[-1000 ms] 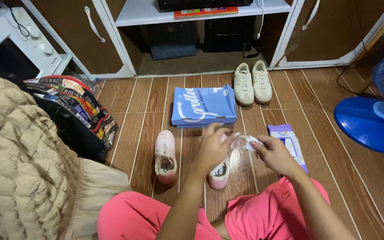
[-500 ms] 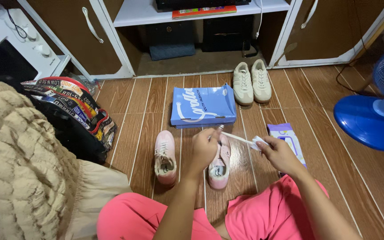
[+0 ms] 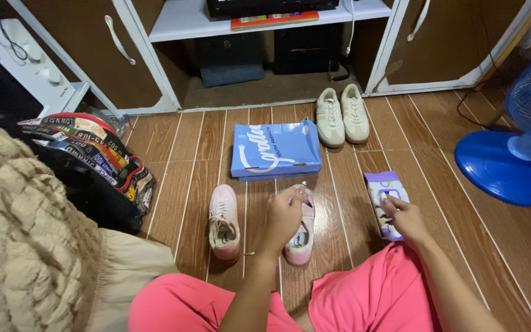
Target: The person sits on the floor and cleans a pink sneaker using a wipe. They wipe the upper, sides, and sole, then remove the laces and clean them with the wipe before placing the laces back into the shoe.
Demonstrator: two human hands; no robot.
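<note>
I sit on the wooden floor in pink trousers with a pair of pale pink shoes in front of me. My left hand [image 3: 284, 216] hovers over the right pink shoe [image 3: 300, 245], fingers closed on a small white wipe near its toe. The left pink shoe [image 3: 224, 221] lies alone beside it, untouched. My right hand [image 3: 402, 214] rests with its fingertips on a purple and white wipe pack [image 3: 383, 187] that lies flat on the floor to the right.
A blue bag [image 3: 276, 150] lies beyond the shoes, with a pair of beige sneakers [image 3: 341, 114] behind it by the open cabinet [image 3: 265, 67]. A blue fan [image 3: 511, 160] stands at right. A striped bag [image 3: 93, 160] and cream quilted fabric [image 3: 26, 246] fill the left.
The wipe was stretched between both hands; now only my left hand keeps it, lowered toward the right pink shoe. My right hand let go and moved down onto the wipe pack.
</note>
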